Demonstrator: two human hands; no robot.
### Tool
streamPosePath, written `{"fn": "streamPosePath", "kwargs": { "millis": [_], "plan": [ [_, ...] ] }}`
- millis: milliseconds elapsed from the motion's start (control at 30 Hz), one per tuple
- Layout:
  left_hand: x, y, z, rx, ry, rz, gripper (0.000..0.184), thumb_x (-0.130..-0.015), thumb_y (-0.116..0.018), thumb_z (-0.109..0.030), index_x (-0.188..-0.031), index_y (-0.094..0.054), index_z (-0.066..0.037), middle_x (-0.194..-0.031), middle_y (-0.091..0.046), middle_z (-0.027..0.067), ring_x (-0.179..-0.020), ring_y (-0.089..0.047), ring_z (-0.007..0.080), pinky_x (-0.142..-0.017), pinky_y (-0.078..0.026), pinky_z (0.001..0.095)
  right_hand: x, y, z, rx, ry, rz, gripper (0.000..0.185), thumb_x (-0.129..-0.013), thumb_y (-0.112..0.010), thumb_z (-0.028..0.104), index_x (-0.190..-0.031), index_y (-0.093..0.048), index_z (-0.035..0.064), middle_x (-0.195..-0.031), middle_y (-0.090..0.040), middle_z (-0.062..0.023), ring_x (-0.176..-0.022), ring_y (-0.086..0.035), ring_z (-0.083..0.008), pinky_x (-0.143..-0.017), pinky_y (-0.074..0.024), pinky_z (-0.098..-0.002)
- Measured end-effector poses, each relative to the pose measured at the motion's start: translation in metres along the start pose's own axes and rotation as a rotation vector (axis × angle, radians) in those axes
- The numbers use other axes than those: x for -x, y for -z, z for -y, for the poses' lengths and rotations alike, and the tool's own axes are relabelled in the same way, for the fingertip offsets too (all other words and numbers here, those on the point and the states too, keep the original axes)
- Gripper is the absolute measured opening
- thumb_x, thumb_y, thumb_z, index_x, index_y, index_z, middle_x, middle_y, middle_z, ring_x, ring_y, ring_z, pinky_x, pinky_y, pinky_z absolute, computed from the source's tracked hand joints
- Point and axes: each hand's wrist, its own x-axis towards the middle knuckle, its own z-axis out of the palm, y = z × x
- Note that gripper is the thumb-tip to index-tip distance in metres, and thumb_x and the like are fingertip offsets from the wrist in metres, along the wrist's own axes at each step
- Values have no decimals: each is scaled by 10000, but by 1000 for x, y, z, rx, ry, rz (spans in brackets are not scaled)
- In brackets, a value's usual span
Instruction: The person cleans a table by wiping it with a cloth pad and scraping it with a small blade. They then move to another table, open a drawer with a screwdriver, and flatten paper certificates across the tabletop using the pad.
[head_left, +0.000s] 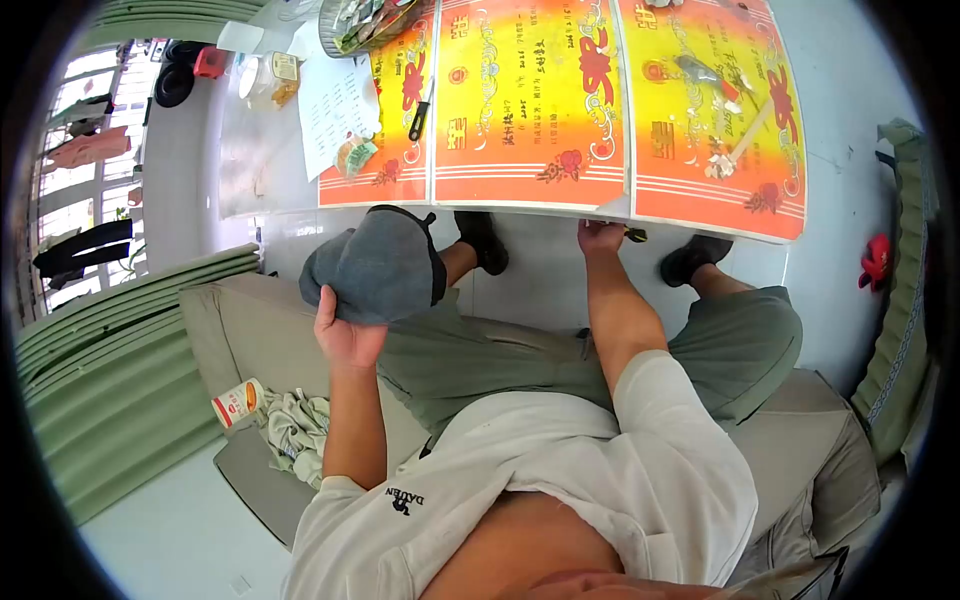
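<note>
My left hand (352, 338) grips a blue-grey fabric cap (370, 265) with a black edge, thumb lying on the near side and the other fingers hidden behind it. The cap is up over the sofa's front, close to the table edge. My right hand (600, 237) is between my knees at the table's front edge, its fingers curled and partly covered by the tabletop. A small black and yellow object (635, 234) sticks out beside that hand; its kind cannot be made out, and it appears to be held.
Orange and yellow certificates (530, 100) lie on the table (270, 185). A black-handled knife (420, 120), a written paper sheet (338, 100) and a basket (365, 40) are there too. A paper cup (237, 403) and crumpled cloth (297, 430) rest on the sofa (260, 330).
</note>
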Motion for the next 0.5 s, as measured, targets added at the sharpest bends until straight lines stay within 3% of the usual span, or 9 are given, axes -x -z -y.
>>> {"fn": "streamPosePath", "kwargs": {
  "millis": [33, 67, 167, 200, 233, 333, 433, 500],
  "plan": [
    [0, 0, 1, 0, 10, 26, 569, -1005, -479, -335, -1482, -376, -41, -1550, -374, 131, -1429, -339, 341, -1188, -215, 552, -1, -1, 2, 2, 14, -22, 371, -976, -468, 429, -1249, -587, 207, -1250, -600, 34, -1128, -548, -135, -886, -417, -343],
    [1, 0, 2, 1, 18, 54, 569, -1005, -479, -332, -1483, -375, -41, -1551, -373, 129, -1431, -336, 340, -1188, -213, 552, 0, -1, 0, 28, 37, -95, 414, -977, -461, 466, -1273, -578, 201, -1296, -588, 18, -1192, -538, -166, -978, -437, -401],
    [6, -2, 5, -28, -12, 13, 573, -1006, -477, -330, -1486, -366, -39, -1552, -372, 127, -1433, -332, 339, -1190, -207, 551, 32, -1, -2, -59, 121, 99, 440, -980, -484, 444, -1303, -546, 150, -1281, -582, -39, -1174, -559, -240, -1023, -448, -438],
    [8, -1, 4, -12, -2, 39, 574, -1006, -477, -330, -1487, -365, -38, -1552, -371, 127, -1434, -330, 338, -1190, -207, 550, 40, 11, -4, -38, 112, 268, 506, -1001, -431, 472, -1386, -483, 149, -1341, -552, -48, -1231, -531, -275, -1060, -427, -461],
    [10, 2, 3, 6, 10, 62, 575, -1006, -476, -331, -1487, -363, -38, -1553, -370, 127, -1435, -329, 338, -1190, -206, 549, 42, 17, -3, -113, 68, 126, 540, -1021, -371, 480, -1425, -449, 129, -1385, -527, -61, -1274, -499, -290, -1091, -403, -459],
    [16, 4, 3, 41, 27, 81, 575, -1006, -476, -329, -1489, -361, -41, -1557, -363, 127, -1439, -322, 337, -1191, -202, 551, 58, 39, 7, -81, -29, 266, 515, -1029, -379, 421, -1429, -440, 103, -1405, -506, -85, -1280, -488, -279, -1078, -410, -466],
    [25, 8, 2, 74, 46, 116, 575, -1004, -478, -327, -1491, -361, -45, -1560, -358, 127, -1442, -317, 337, -1192, -199, 554, 79, 53, 28, 426, -161, 157, 481, -1006, -412, 366, -1393, -472, 87, -1333, -548, -97, -1194, -531, -288, -1010, -445, -466],
    [31, 11, 1, 110, 73, 197, 577, -1003, -481, -328, -1492, -361, -47, -1560, -359, 127, -1443, -316, 338, -1192, -197, 556, 91, 57, 52, 1087, -329, 106, 459, -991, -434, 330, -1368, -494, 76, -1285, -576, -104, -1136, -560, -294, -964, -468, -465]
  ]
}}
